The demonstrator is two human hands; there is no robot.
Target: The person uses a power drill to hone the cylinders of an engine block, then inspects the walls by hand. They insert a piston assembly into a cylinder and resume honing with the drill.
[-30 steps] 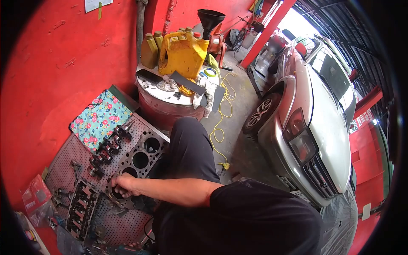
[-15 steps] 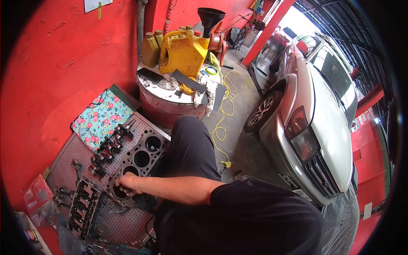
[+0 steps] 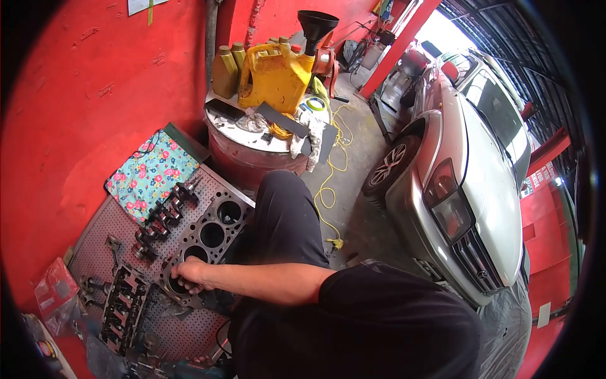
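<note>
My right hand point(image 3: 191, 276) reaches over the near end of a grey engine block point(image 3: 222, 254), at its lowest cylinder bore. The fingers are bent together and pointed down; what they hold, if anything, is too small to make out. At the bottom edge, a few fingers of my left hand point(image 3: 202, 359) show, wrapped on a teal and black power tool point(image 3: 183, 368); most of that hand is hidden. Left of the block lie a crankshaft point(image 3: 165, 220) and a dark cylinder head point(image 3: 124, 309).
The parts rest on a perforated metal tabletop point(image 3: 95, 243), with a floral cloth point(image 3: 151, 174) at its back. A drum point(image 3: 243, 161) bears a yellow jug point(image 3: 274, 79), bottles and rags. A yellow cord point(image 3: 322, 202) runs along the floor beside a silver vehicle point(image 3: 454, 183).
The view has shifted slightly. My right hand stays at the same end of the block, its fingers turned a little. The parts around it lie as before.
</note>
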